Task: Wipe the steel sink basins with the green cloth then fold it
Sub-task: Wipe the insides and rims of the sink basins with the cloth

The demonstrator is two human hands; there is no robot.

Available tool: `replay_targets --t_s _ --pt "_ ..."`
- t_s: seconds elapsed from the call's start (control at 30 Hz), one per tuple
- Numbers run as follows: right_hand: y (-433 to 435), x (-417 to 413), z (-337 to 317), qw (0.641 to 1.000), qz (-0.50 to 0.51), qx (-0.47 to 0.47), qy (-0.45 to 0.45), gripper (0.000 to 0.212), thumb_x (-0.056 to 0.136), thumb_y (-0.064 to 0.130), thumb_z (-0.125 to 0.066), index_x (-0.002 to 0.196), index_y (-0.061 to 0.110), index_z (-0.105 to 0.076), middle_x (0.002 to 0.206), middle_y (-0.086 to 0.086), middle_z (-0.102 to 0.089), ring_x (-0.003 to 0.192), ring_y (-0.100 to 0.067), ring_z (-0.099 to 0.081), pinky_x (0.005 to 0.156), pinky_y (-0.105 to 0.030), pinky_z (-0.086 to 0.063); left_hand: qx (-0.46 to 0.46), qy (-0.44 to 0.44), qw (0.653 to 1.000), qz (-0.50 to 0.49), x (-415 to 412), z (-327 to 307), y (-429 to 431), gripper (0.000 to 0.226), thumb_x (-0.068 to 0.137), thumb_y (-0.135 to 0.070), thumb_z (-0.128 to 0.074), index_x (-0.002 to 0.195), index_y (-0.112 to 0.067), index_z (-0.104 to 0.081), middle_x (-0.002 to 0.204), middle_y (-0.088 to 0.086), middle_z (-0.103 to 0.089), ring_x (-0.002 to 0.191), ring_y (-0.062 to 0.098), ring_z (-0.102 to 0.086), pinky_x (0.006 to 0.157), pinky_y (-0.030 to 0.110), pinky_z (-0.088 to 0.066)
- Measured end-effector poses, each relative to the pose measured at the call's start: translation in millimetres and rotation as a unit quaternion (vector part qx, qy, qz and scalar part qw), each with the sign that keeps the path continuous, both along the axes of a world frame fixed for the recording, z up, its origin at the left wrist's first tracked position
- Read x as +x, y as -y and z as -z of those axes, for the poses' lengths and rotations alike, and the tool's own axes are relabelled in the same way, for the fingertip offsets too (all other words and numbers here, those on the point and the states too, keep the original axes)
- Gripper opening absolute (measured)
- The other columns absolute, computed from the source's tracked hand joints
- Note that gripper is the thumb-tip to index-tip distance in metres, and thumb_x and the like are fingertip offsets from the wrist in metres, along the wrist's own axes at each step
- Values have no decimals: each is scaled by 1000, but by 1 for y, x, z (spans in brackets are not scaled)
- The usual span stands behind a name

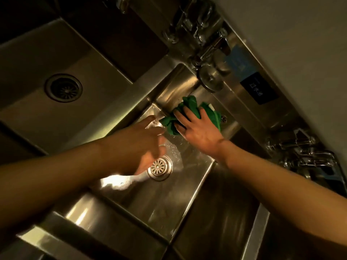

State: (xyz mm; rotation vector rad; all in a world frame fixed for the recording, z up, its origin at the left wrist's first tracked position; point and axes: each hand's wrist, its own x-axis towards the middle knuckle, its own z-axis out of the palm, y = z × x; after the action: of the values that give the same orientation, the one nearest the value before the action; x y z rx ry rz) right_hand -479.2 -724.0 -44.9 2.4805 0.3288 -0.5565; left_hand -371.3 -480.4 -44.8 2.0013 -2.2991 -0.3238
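Two hands in a steel sink basin (169, 203).
Left hand (148, 145), grip wide and empty, hovers over the round steel drain strainer (160, 167); right hand (199, 130), grip wide, presses the crumpled green cloth (189, 106) against the basin's far wall.

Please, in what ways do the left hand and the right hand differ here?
The right hand presses on the green cloth with spread fingers; the left hand holds nothing. The right hand is at the basin's far corner; the left hand is nearer, partly over the drain. The left hand looks blurred, the right hand sharp. Both are bare and reach into the same basin.
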Motion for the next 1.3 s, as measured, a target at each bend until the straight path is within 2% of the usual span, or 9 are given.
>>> replay_targets --t_s 0.07,0.17,0.27,0.33,0.47,0.7,0.97,1.1,1.3 --pt "19 18 5 998 -53 -16 2 55 90 22 -64 144 21 -53 162 -13 -31 148 -39 -27 112 -63 -29 -22 34 999 -11 12 -3 4 14 84 -31 -63 90 -26 -75 88 -2 -68 112 27 -63 111 57 -30" --pt "48 44 16 995 -90 -37 -8 59 91 23 -67 147 21 -49 164 -15 -27 151 -38 -22 117 -64 -21 48 51 997 -25 24 1 1 18 82 -32 -65 92 -21 -76 88 1 -71 106 28 -66 114 55 -29" --pt "60 58 39 988 -116 -92 -37 62 97 27 -59 154 17 -37 168 -16 -13 155 -36 -7 120 -62 -3 65 47 997 -10 26 11 -4 33 92 -36 -41 94 -25 -72 93 0 -70 108 26 -62 119 54 -23" --pt "57 62 59 984 -115 -123 -52 62 102 28 -48 158 13 -28 168 -16 -7 156 -34 0 119 -61 3 61 18 998 -22 26 8 -2 40 93 -40 -33 89 -24 -69 89 0 -67 99 25 -62 116 52 -27" --pt "51 65 99 977 -125 -159 -68 60 104 29 -37 159 8 -25 168 -20 -7 156 -36 -2 121 -61 1 28 0 999 -37 24 9 0 38 91 -44 -39 78 -21 -66 74 2 -63 81 27 -59 96 50 -42" --pt "53 36 127 960 -131 -196 -149 57 105 30 -33 158 9 -29 168 -18 -11 155 -38 -1 123 -60 -4 31 6 998 -54 23 16 0 43 90 -46 -32 77 -22 -64 71 1 -61 75 25 -55 93 45 -39" --pt "98 -49 86 935 -153 -221 -232 56 107 26 -31 159 8 -23 168 -19 -7 155 -39 6 118 -60 10 -16 13 998 -51 25 23 -1 41 84 -46 -38 69 -20 -66 62 2 -60 64 25 -54 86 46 -46" --pt "121 -91 32 914 -153 -214 -309 52 109 18 -20 158 1 -21 166 -25 -2 154 -39 9 120 -60 3 -36 17 998 -51 23 27 -3 40 85 -51 -42 72 -23 -68 64 -1 -61 68 23 -56 89 42 -39" --pt "114 -81 10 931 -138 -213 -263 54 107 20 -28 158 6 -23 167 -22 0 154 -40 11 113 -62 12 -29 7 998 -51 23 25 -2 37 83 -52 -48 71 -23 -68 62 -1 -61 66 23 -56 87 43 -41"
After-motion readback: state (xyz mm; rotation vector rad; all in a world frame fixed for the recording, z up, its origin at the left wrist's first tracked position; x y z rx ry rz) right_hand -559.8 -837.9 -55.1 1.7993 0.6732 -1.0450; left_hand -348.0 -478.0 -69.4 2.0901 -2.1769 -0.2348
